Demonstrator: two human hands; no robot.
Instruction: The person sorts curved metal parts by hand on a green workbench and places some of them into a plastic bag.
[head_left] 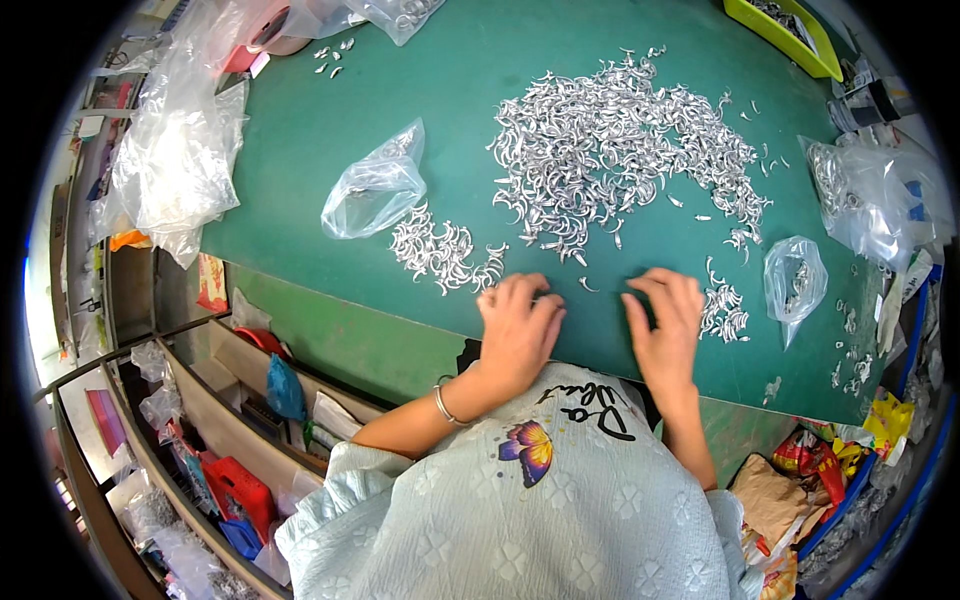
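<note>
Head view shows me the green table (330, 110), and well beyond my fingertips the big heap of small curved metal pieces (610, 150). A smaller cluster (440, 255) lies just left of my left hand (518, 325); another small pile (722, 312) touches my right hand (665, 325). Both hands lie palm down, fingers loosely spread, gripping nothing I can see. One stray piece (587, 286) sits between them. These look light, stiff and slippery; I'd pinch each across its middle.
</note>
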